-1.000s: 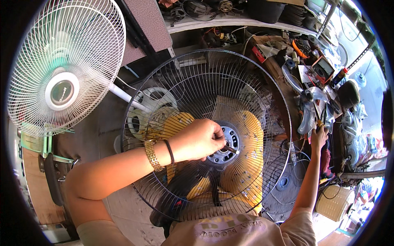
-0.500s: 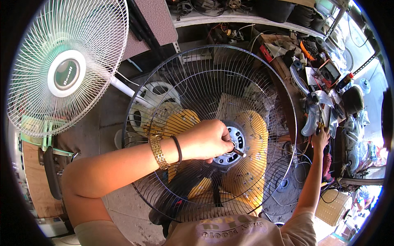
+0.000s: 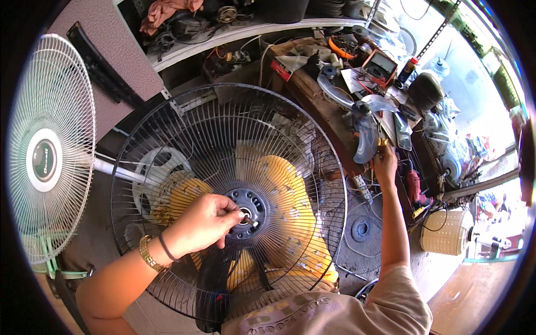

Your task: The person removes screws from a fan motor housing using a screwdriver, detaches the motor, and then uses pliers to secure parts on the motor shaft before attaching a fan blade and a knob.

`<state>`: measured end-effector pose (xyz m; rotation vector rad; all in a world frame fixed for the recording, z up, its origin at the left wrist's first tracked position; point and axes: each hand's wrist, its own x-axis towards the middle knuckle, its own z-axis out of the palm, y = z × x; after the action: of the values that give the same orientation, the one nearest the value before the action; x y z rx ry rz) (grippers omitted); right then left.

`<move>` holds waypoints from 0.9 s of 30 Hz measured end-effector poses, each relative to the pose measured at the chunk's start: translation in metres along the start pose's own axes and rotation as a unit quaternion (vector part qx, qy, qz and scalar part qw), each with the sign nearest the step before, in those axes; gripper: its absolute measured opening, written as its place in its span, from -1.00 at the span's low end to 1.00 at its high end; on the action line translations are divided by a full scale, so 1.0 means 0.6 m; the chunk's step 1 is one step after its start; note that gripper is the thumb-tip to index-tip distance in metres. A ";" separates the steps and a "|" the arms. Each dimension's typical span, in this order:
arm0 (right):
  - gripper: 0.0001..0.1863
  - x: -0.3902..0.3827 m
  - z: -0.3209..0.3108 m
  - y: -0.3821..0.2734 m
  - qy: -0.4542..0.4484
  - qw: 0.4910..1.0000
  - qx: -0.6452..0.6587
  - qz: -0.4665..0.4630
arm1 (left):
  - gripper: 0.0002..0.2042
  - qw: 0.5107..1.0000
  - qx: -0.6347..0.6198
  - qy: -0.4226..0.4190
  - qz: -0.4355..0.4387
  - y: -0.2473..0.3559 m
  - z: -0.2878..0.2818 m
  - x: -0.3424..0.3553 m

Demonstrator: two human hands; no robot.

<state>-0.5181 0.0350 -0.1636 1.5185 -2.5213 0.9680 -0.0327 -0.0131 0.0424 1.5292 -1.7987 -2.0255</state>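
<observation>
A black wire fan guard (image 3: 341, 184) lies face-up over my lap, with a dark round hub plate (image 3: 257, 200) at its middle. A short metal shaft (image 3: 254, 223) pokes up through the hub. My left hand (image 3: 204, 221) is at that shaft, thumb and fingertips pinched together; what they hold is too small to make out. Out to the right, my right hand (image 3: 385, 166) reaches to the cluttered bench, fingers closed around a yellow-handled tool (image 3: 382, 143). A translucent fan blade (image 3: 367, 139) lies just left of that tool.
A white standing fan (image 3: 53, 162) is at my left. The wooden bench (image 3: 321, 120) holds a meter (image 3: 379, 67), an orange ring (image 3: 340, 49) and loose parts. A red power drill (image 3: 414, 190) and a cream basket-like container (image 3: 445, 231) are beyond my right arm. Another wire guard (image 3: 363, 245) lies below.
My view has turned to the right, so the guard and white fan appear farther left. My left hand stays at the hub with fingers pinched. My right hand remains at the bench by the yellow-handled tool.
</observation>
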 end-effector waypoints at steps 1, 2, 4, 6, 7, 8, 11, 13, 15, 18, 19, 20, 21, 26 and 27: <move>-0.51 -0.009 0.001 0.007 -0.005 1.000 -0.009 -0.011 | -0.82 1.000 -0.004 -0.002 0.001 0.001 0.003 0.002; -0.46 -0.019 0.001 -0.018 -0.027 0.998 -0.061 -0.019 | -0.83 1.000 -0.010 0.003 -0.005 -0.001 0.003 0.001; -0.27 -0.018 0.004 -0.035 -0.061 0.994 -0.093 -0.007 | -0.84 1.000 -0.017 0.009 -0.007 -0.004 0.004 -0.001; -0.18 -0.022 0.011 -0.046 -0.034 0.982 -0.182 -0.031 | -0.84 1.000 -0.021 0.011 0.001 -0.007 0.005 -0.002; -0.07 -0.021 0.002 -0.076 -0.048 0.981 -0.187 -0.016 | -0.84 1.000 -0.019 0.013 0.002 -0.009 0.006 -0.004; -0.08 -0.021 0.013 -0.071 -0.033 0.976 -0.209 -0.040 | -0.84 1.000 -0.018 0.016 0.003 -0.011 0.006 -0.005; -0.18 -0.018 0.030 -0.073 -0.068 0.976 -0.207 -0.020 | -0.84 1.000 0.001 0.018 0.019 -0.011 0.008 -0.007; -0.42 0.000 0.034 -0.059 -0.067 0.990 -0.126 -0.013 | -0.83 0.999 0.003 0.021 0.034 -0.018 0.006 -0.006; -0.53 0.004 0.026 -0.064 -0.089 0.988 -0.125 -0.010 | -0.82 0.999 0.024 0.027 0.030 -0.017 0.007 -0.010; -0.58 0.009 -0.002 -0.026 -0.142 0.986 -0.090 0.003 | -0.80 0.998 0.034 0.019 0.047 -0.017 0.006 -0.004; -0.59 0.003 -0.013 -0.056 -0.159 0.983 -0.094 0.004 | -0.80 0.998 0.027 0.026 0.044 -0.025 0.005 -0.006; -0.60 -0.006 -0.041 -0.086 -0.171 0.980 -0.104 0.012 | -0.79 0.998 0.022 0.026 0.047 -0.026 0.007 -0.005; -0.54 -0.003 -0.042 -0.061 -0.191 0.978 -0.087 0.012 | -0.79 0.998 0.030 0.030 0.042 -0.021 0.006 -0.008; -0.54 -0.064 -0.149 -0.108 -0.288 0.949 -0.125 -0.033 | -0.79 0.999 0.020 0.033 0.033 -0.023 0.006 -0.006; -0.51 -0.078 -0.164 -0.109 -0.292 0.948 -0.120 -0.036 | -0.79 0.999 0.017 0.034 0.032 -0.024 0.006 -0.007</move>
<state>-0.4676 0.1024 -0.0687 2.0249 -2.7706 0.1906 -0.0254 -0.0032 0.0333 1.5097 -1.8408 -1.9019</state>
